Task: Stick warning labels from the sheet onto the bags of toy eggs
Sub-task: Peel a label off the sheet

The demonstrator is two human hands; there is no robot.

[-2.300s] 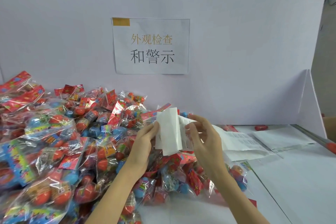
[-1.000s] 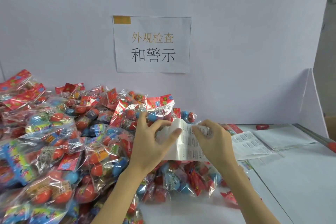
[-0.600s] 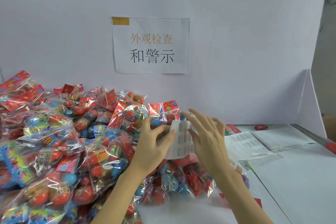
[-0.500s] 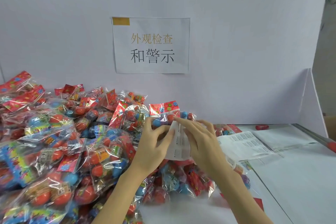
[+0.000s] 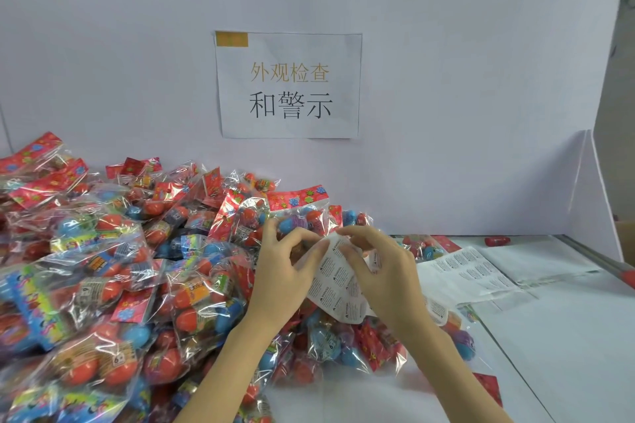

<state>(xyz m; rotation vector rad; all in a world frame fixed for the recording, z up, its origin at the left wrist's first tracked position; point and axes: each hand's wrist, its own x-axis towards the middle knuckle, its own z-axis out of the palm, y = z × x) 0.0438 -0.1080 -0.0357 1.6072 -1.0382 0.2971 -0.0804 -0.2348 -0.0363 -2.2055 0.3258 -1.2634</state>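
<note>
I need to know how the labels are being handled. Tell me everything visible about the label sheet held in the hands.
The label sheet is thin white paper printed with a grid of small black-text warning labels. It is curled and tilted, held above the pile of toy-egg bags. The left hand pinches its upper left edge; the right hand lies over its right part, fingertips at the top corner. Its lower edge hangs free.

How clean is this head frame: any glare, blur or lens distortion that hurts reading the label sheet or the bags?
Head view: lighting even and soft, shadows faint; specular glare speckles the cellophane bags; held label sheet is sharp enough to show print rows, text too small to read; wall sign crisp; wide-angle bending shows at the right divider.
</note>
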